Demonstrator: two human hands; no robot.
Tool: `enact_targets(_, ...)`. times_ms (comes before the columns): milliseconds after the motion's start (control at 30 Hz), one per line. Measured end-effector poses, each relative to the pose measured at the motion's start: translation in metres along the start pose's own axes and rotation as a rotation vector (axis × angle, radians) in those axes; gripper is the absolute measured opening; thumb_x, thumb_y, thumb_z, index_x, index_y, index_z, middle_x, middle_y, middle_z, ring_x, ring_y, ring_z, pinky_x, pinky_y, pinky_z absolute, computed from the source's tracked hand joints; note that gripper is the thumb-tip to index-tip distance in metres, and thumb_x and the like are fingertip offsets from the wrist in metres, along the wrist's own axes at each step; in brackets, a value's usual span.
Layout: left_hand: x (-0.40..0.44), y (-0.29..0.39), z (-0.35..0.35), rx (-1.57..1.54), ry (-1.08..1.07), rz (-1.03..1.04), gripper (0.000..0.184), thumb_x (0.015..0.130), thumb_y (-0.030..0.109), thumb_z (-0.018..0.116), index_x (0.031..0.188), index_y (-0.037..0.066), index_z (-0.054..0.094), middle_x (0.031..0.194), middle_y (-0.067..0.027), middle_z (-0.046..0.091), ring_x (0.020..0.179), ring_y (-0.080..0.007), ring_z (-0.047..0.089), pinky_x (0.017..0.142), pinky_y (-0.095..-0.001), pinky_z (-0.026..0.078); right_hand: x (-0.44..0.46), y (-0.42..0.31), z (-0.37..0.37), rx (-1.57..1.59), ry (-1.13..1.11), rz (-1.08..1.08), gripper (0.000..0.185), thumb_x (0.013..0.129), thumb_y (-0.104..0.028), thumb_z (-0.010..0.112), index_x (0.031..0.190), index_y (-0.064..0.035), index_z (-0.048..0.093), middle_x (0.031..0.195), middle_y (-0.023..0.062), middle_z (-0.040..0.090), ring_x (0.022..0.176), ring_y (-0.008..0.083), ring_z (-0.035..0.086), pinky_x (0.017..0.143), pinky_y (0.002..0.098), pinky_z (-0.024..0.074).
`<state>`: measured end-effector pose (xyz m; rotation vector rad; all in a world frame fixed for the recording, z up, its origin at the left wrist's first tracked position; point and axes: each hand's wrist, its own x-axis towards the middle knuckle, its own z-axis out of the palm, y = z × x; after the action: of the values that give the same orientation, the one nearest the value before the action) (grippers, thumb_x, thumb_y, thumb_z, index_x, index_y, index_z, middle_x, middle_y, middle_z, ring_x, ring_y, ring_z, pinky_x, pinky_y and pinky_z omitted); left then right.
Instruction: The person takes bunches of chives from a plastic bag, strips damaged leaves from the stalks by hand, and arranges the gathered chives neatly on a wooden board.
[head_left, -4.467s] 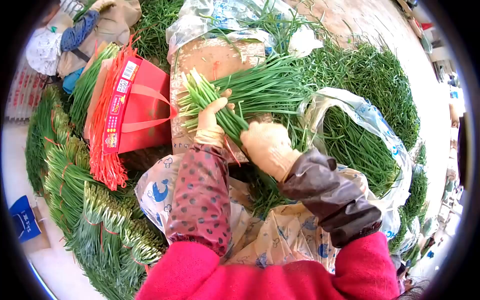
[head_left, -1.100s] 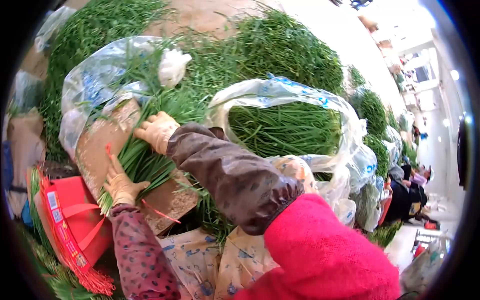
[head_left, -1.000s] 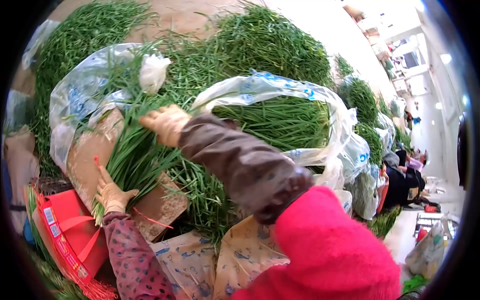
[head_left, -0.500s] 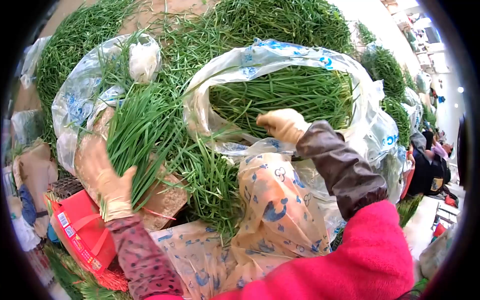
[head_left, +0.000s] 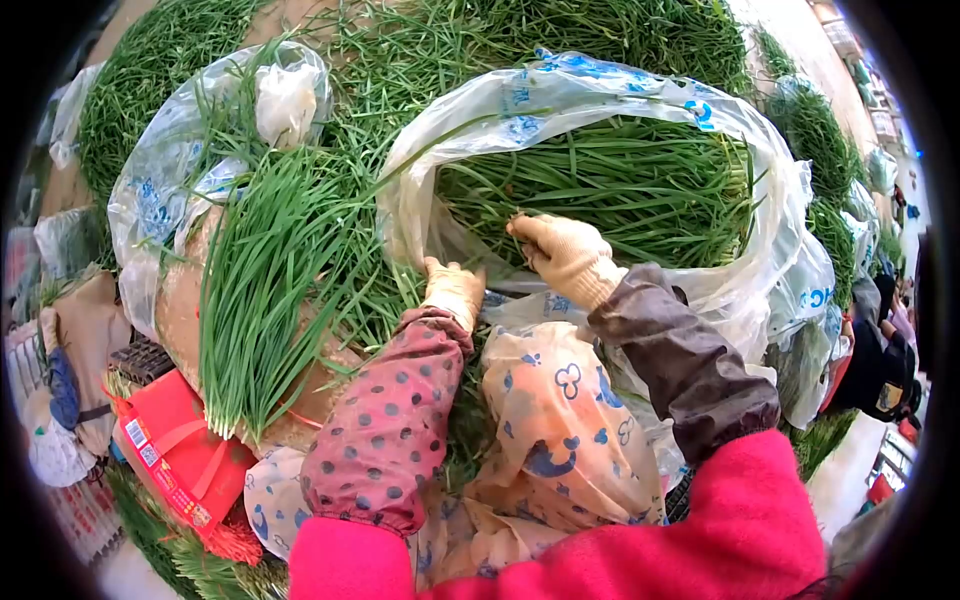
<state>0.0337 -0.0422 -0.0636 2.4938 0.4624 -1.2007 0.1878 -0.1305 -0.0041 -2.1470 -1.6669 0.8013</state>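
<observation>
A clear plastic bag (head_left: pixel 400 205) with blue print gapes wide, packed with long garlic chives (head_left: pixel 620 190). At its near left rim is my left hand (head_left: pixel 455 290) in a pale glove, the fingers bent onto the plastic. My right hand (head_left: pixel 568 255), gloved too, is closed in a pinch over the bag's near edge; what sits between its fingertips is too small to make out. To the left, a loose bundle of garlic chives (head_left: pixel 265 290) rests across a brown board (head_left: pixel 180 285), white ends toward me, with neither hand on it.
More loose chives (head_left: pixel 400 90) are heaped behind the bags. A second plastic bag (head_left: pixel 150 200) lies at the left. Near the board sits a red paper bag (head_left: pixel 185 440). A patterned plastic cover (head_left: pixel 570 420) drapes over my knee. Further filled bags line the right side.
My left hand has left the chive bundle on the board and moved right to the open bag's rim. My right hand stays near the bag's near edge. The view has shifted slightly.
</observation>
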Motion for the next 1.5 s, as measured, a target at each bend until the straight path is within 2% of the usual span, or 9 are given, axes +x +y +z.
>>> enact_targets(133, -0.006, 0.012, -0.013, 0.062, -0.141, -0.033, 0.027, 0.091, 0.02, 0.053, 0.113, 0.017, 0.069, 0.119, -0.0045, 0.066, 0.119, -0.0255, 0.055, 0.099, -0.0597, 0.026, 0.014, 0.0, 0.01, -0.426, -0.359, 0.081, 0.029, 0.084, -0.013, 0.055, 0.111, -0.0071, 0.06, 0.102, 0.0118, 0.064, 0.094, 0.0304, 0.062, 0.075, 0.0427, 0.0484)
enact_targets(200, -0.006, 0.015, -0.009, 0.086, -0.157, 0.005, 0.029, 0.092, 0.021, 0.051, 0.115, 0.017, 0.068, 0.116, -0.0043, 0.067, 0.112, -0.026, 0.06, 0.096, -0.058, 0.029, 0.005, 0.016, 0.031, -0.61, 0.054, -0.091, 0.056, 0.072, -0.017, 0.068, 0.124, -0.0045, 0.053, 0.12, 0.0151, 0.057, 0.112, 0.0291, 0.053, 0.084, 0.0401, 0.0447)
enact_targets(367, -0.037, 0.018, -0.024, 0.128, -0.019, 0.079, 0.024, 0.089, 0.018, 0.051, 0.096, 0.017, 0.074, 0.095, -0.0027, 0.072, 0.094, -0.0221, 0.067, 0.087, -0.0467, 0.036, -0.004, 0.035, 0.064, -0.841, -0.009, -0.117, 0.05, 0.086, -0.012, 0.048, 0.135, -0.0025, 0.045, 0.132, 0.021, 0.048, 0.117, 0.0329, 0.046, 0.088, 0.0479, 0.0378)
enact_targets(867, -0.036, 0.011, 0.01, 0.126, 0.16, 0.058, 0.019, 0.083, 0.017, 0.056, 0.089, 0.014, 0.073, 0.089, -0.0057, 0.071, 0.097, -0.0239, 0.062, 0.086, -0.0421, 0.04, 0.038, 0.034, 0.058, -0.415, -0.394, 0.06, 0.034, 0.091, -0.007, 0.042, 0.124, -0.0082, 0.047, 0.111, 0.0166, 0.061, 0.101, 0.0311, 0.062, 0.081, 0.0392, 0.0526)
enact_targets(1067, -0.025, 0.0, 0.018, -0.068, 0.095, 0.021, 0.035, 0.077, 0.011, 0.061, 0.111, 0.01, 0.062, 0.102, -0.0114, 0.068, 0.106, -0.0294, 0.059, 0.093, -0.0399, 0.04, 0.029, 0.042, -0.019, 0.017, 0.015, 0.034, 0.074, 0.069, -0.011, 0.071, 0.137, -0.0113, 0.042, 0.114, 0.0185, 0.062, 0.101, 0.0338, 0.062, 0.083, 0.0371, 0.052)
enact_targets(1200, -0.063, -0.009, -0.027, -0.402, 0.145, 0.076, 0.082, 0.065, 0.024, 0.082, 0.137, 0.008, 0.045, 0.117, -0.0199, 0.061, 0.112, -0.0349, 0.057, 0.1, -0.0454, 0.039, 0.028, 0.057, -0.019, 0.104, -0.081, 0.12, 0.078, 0.07, -0.014, 0.072, 0.141, -0.015, 0.039, 0.116, 0.0199, 0.062, 0.105, 0.0341, 0.061, 0.089, 0.0354, 0.0498)
enact_targets(1300, -0.08, -0.019, -0.014, -1.921, 0.294, 0.363, 0.077, 0.076, 0.012, 0.078, 0.141, 0.006, 0.038, 0.121, -0.0111, 0.061, 0.109, -0.0223, 0.06, 0.089, -0.0309, 0.05, 0.023, 0.054, -0.017, 0.217, -0.069, 0.171, 0.079, 0.068, -0.011, 0.072, 0.14, -0.0134, 0.04, 0.115, 0.0196, 0.062, 0.105, 0.0328, 0.061, 0.088, 0.0352, 0.0502)
enact_targets(1367, -0.068, -0.02, -0.009, -2.323, 0.318, 0.306, 0.07, 0.08, 0.009, 0.075, 0.14, 0.002, 0.038, 0.122, -0.0081, 0.058, 0.107, -0.0148, 0.058, 0.09, -0.0242, 0.048, 0.015, 0.051, -0.013, 0.119, 0.087, -0.039, 0.077, 0.064, -0.008, 0.074, 0.135, -0.0104, 0.044, 0.107, 0.0168, 0.065, 0.098, 0.0329, 0.063, 0.084, 0.0368, 0.0518)
enact_targets(1500, -0.011, 0.005, 0.024, -2.44, 0.523, 0.367, 0.082, 0.072, 0.018, 0.085, 0.137, 0.003, 0.039, 0.125, -0.0081, 0.054, 0.113, -0.0195, 0.052, 0.095, -0.0347, 0.044, -0.002, 0.027, -0.02, -0.1, -0.068, -0.282, 0.078, 0.056, -0.007, 0.076, 0.128, -0.0035, 0.048, 0.095, 0.0163, 0.064, 0.087, 0.0341, 0.063, 0.074, 0.0406, 0.0513)
